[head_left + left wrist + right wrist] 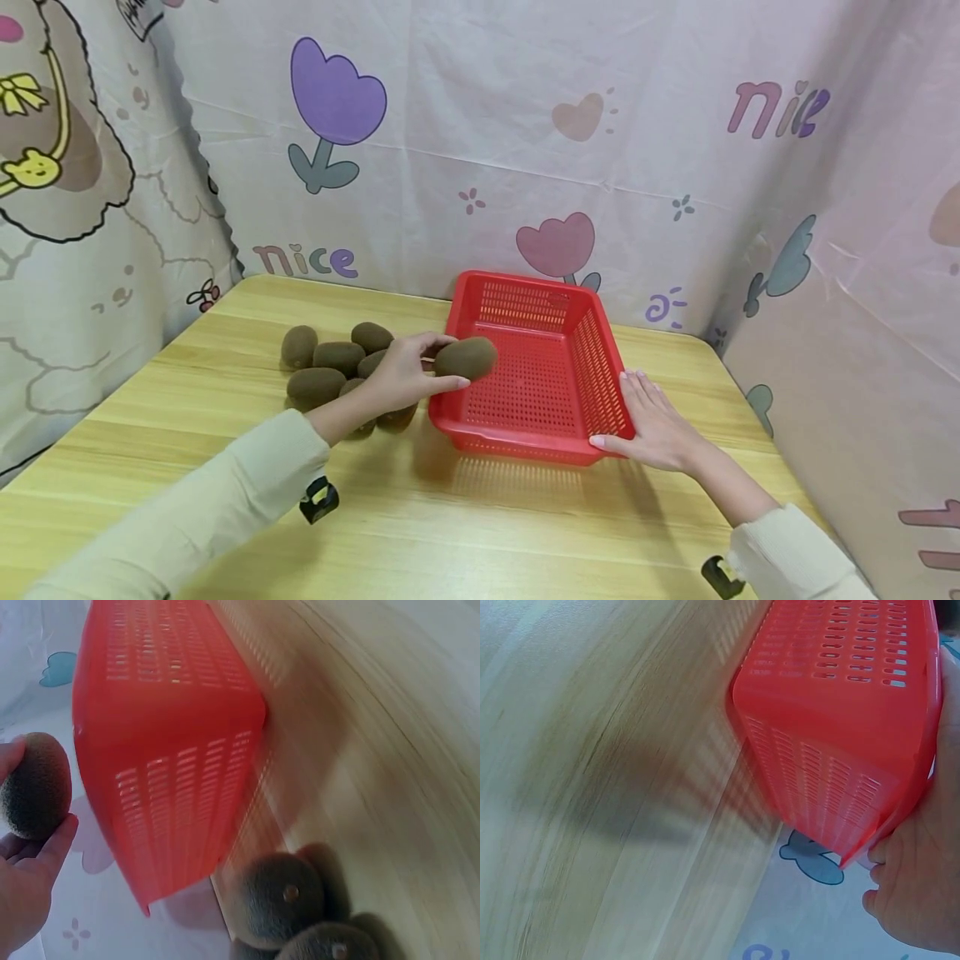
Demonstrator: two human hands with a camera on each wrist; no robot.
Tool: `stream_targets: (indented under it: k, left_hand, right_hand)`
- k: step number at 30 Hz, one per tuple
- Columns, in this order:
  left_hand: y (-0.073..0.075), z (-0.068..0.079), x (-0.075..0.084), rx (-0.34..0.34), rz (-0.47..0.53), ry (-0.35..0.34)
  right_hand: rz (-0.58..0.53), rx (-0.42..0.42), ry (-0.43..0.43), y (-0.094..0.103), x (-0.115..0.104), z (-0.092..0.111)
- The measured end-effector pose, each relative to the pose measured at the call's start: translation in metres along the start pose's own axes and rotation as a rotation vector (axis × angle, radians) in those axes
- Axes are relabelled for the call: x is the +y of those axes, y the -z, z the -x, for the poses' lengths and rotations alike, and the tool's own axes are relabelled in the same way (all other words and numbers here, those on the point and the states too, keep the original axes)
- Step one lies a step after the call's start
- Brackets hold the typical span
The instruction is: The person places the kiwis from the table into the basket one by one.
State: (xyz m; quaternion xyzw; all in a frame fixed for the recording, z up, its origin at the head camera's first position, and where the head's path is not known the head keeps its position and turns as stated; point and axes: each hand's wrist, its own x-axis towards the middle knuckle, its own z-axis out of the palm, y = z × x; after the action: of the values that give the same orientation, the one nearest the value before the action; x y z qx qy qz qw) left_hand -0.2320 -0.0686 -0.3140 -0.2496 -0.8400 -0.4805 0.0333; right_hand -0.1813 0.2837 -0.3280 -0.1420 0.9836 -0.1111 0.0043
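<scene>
My left hand (408, 371) holds a brown fuzzy kiwi (467, 358) between thumb and fingers, above the left rim of a red plastic basket (517, 442). The left wrist view shows the same kiwi (36, 786) raised beside the basket wall (172, 720). Several more kiwis (317, 386) lie bunched on the table left of the basket, partly hidden by my left hand and forearm. With its fingers fairly straight, my right hand (656, 425) rests on the basket's front right corner, thumb over the front rim. In the right wrist view that hand (922, 877) touches the rim.
The wood-grain table (480, 533) stands against a printed cloth backdrop (450, 125), with cloth on the left and right too. A small black device (319, 500) sits by the left sleeve, another (722, 577) by the right sleeve. The basket's perforated floor (517, 375) shows.
</scene>
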Motion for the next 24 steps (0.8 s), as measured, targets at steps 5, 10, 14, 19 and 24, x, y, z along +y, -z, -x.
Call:
stream_targets:
  k: [5, 10, 14, 19, 24]
  left_hand:
    - [-0.014, -0.009, 0.005, -0.040, -0.112, -0.036]
    - [-0.027, -0.022, 0.013, -0.113, -0.183, -0.055]
    - [-0.038, -0.032, 0.017, -0.191, -0.214, -0.093]
    - [-0.053, -0.039, 0.012, -0.280, -0.290, -0.142]
    - [-0.068, -0.044, 0.008, -0.418, -0.374, -0.135]
  right_hand:
    - [-0.010, -0.008, -0.002, 0.000, 0.000, 0.000]
    - [-0.012, -0.010, -0.004, 0.001, -0.001, 0.001]
    - [-0.010, -0.006, -0.006, 0.001, 0.000, 0.001]
    - [-0.009, -0.009, -0.010, 0.000, -0.001, 0.001]
    - [-0.004, -0.010, -0.010, 0.001, -0.001, 0.001]
